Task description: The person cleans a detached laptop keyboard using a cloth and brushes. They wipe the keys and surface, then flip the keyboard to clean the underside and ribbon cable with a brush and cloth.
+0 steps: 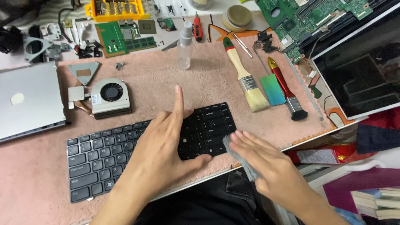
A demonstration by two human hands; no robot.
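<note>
On the pink mat (pixel 166 87) in front of you, a black laptop keyboard (pixel 96 156) is lying flat, taken out of its computer, with its long side running from your left up toward your right. Your left hand (pixel 160 146) is resting on top of the keyboard and holding it down: the palm is pressing on the middle keys, the pointer finger is sticking straight out past the top edge, the thumb is stretching out to the right along the bottom keys, and the other fingers are curling under where you cannot see them well. Your right hand (pixel 266 166) is coming in from the right with its fingers lying straight and close together, pressing a small grey cloth (pixel 241 160) against the right end of the keyboard, near the corner. It looks like you are wiping the keys, and you are working on the right end now; the keys under your left hand and the long row on the left are still waiting, and you cannot tell from here which keys are already clean. Around you the laptop is already in pieces: a cooling fan (pixel 109 96) is sitting just above the keyboard, a clear spray bottle (pixel 184 46) is standing farther back, a pale paint brush (pixel 246 79) and a red-handled brush (pixel 287 89) are lying to the right, and a green circuit board (pixel 308 21) is resting beside the screen panel (pixel 358 79).
</note>
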